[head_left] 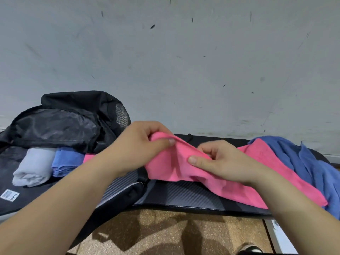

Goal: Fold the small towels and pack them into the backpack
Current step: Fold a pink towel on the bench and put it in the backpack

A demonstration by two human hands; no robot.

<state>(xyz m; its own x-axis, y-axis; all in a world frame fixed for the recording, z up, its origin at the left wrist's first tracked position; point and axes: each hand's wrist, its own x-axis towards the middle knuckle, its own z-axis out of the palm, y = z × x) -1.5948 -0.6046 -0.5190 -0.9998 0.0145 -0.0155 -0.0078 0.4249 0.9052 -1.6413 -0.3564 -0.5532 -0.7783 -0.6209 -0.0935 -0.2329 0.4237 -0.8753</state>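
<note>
A pink towel [171,168] is lifted off the dark table [184,196] at the centre. My left hand [139,144] pinches its upper left edge between thumb and fingers. My right hand [220,161] pinches the same edge a little to the right. The towel's far end trails to the right over the table. A black backpack [60,124] lies open on the left. Inside it sit a folded grey towel [33,168], a folded blue towel [66,161] and a sliver of a pink towel [88,157], side by side.
A crumpled dark blue towel [303,162] lies at the right end of the table, partly under the pink one. A grey scuffed wall [165,61] stands right behind. Brown speckled floor [165,234] and a shoe [250,250] show below the table edge.
</note>
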